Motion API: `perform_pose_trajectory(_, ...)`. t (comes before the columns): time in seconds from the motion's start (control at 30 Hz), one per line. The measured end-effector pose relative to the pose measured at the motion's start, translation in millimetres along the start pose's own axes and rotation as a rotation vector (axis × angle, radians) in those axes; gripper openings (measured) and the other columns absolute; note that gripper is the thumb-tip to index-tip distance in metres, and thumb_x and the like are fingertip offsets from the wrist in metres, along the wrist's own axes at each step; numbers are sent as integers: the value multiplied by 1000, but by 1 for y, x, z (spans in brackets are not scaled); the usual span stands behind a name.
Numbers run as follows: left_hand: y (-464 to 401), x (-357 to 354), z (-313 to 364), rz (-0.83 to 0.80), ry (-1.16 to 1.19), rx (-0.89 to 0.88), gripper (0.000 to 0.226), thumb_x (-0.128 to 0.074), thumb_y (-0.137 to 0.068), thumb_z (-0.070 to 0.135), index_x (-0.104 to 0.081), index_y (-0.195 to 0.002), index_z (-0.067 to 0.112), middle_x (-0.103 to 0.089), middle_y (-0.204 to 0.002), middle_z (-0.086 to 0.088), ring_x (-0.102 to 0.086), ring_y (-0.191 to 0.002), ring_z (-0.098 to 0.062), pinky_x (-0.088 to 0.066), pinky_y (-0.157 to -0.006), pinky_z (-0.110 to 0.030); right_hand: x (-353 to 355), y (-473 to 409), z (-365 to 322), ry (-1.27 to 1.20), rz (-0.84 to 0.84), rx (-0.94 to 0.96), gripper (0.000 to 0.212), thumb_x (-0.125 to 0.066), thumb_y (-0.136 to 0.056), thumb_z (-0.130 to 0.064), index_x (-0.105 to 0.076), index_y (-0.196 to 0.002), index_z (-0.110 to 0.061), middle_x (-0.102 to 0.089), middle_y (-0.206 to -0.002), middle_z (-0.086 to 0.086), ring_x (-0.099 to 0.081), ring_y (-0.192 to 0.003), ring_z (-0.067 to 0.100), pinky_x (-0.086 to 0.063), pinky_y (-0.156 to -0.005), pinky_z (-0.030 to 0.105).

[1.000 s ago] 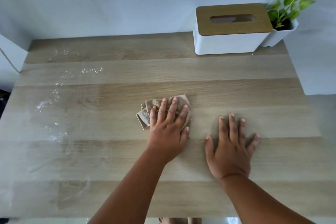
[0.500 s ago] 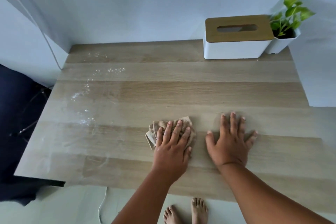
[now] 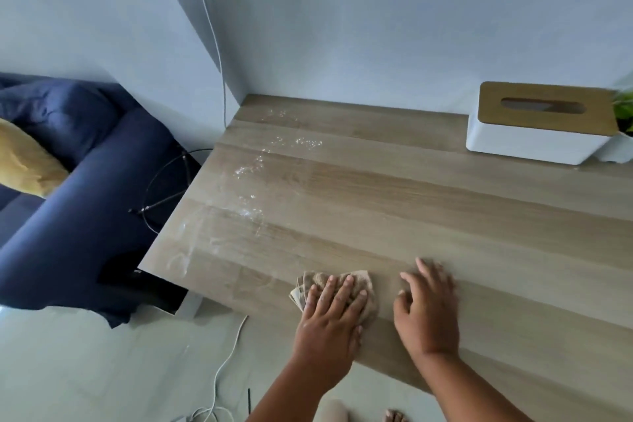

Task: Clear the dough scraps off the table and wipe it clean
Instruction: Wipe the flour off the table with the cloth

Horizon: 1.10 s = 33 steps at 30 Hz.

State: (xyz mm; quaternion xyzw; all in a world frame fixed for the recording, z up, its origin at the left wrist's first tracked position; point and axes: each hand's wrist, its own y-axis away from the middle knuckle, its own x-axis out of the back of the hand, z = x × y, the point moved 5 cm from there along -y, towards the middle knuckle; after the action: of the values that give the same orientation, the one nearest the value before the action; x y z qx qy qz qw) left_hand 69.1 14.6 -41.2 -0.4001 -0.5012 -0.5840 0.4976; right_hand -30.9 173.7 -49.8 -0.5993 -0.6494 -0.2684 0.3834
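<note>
Head view, change: my left hand (image 3: 330, 325), fingers flat, has dragged the folded cloth (image 3: 337, 286) back to the near table edge; my right hand (image 3: 426, 312) stays spread on the wood, holding nothing. The middle looks wiped.

Head view, surface: table (image 3: 428, 209), flour residue (image 3: 253, 181) left at its far-left part, so I judge wiping unfinished. 1 tissue box (image 3: 541, 122) far right.

Head view, room: blue sofa (image 3: 68, 181), floor cable (image 3: 219, 377).

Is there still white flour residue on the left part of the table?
Yes, white flour residue still streaks the table left of the cloth under the left hand.
</note>
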Motion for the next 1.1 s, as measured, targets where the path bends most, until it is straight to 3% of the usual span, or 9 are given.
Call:
perform_pose_trajectory(0.13,20,9,-38,10,4,96,54,-48,-97,40,-51,-151,31,-38,-164,2,-34,-152,-30,-37,-117,-58,-31,6,-43,-28,-43,154,28,-68,-72,-4,-78,-98,-7,-66,-134,20,-58,-129,47,-40,-110,67)
perform_pose_trajectory(0.23,33,12,-69,27,35,179,55,-45,-97,40,-51,-151,30,-36,-165,2,-29,-154,-31,-31,-120,-59,-52,7,-71,-6,-113,225,37,-82,-64,0,-78,-101,-6,-63,-138,21,-56,-131,47,-41,-108,68)
perform_pose_trajectory(0.4,51,12,-126,81,96,288,54,-42,-100,41,-50,-152,29,-31,-166,0,-20,-156,-31,-23,-124,-58,-69,1,-93,50,-113,76,52,-60,-72,-18,-73,-121,-5,-57,-146,21,-47,-141,45,-29,-117,67)
perform_pose_trajectory(0.57,52,12,-188,66,76,366,59,-32,-105,47,-23,-162,38,0,-171,8,5,-160,-24,2,-129,-47,-80,-9,-97,112,-127,-52,64,-54,-76,-28,-65,-135,-5,-45,-157,18,-32,-151,39,-17,-123,63)
perform_pose_trajectory(0.77,22,15,-226,-45,-29,388,78,-16,-98,73,7,-163,37,24,-169,1,31,-154,-29,14,-125,-55,-80,-37,-79,292,-183,-224,77,-33,-85,-47,-44,-155,-16,-22,-170,8,-9,-159,32,-6,-125,61)
perform_pose_trajectory(0.87,-1,15,-230,-30,-10,377,88,-13,-93,82,6,-164,34,20,-171,-3,30,-154,-32,16,-123,-58,-86,-40,-80,367,-188,-243,78,-28,-89,-49,-35,-159,-17,-16,-172,8,-4,-159,32,-4,-124,63)
perform_pose_trajectory(0.97,-27,17,-227,-3,-24,325,89,-18,-93,82,-6,-165,30,8,-173,-7,19,-157,-35,7,-124,-63,-89,-39,-80,408,-153,-249,76,-30,-91,-48,-35,-159,-16,-17,-171,8,-4,-159,32,-4,-124,64)
perform_pose_trajectory(1.1,-69,15,-198,43,-30,140,85,-27,-95,78,-21,-164,29,-7,-173,-10,5,-159,-39,-1,-124,-67,-93,-41,-77,446,-129,-251,75,-32,-90,-50,-36,-158,-18,-16,-172,7,-3,-159,32,-3,-124,64)
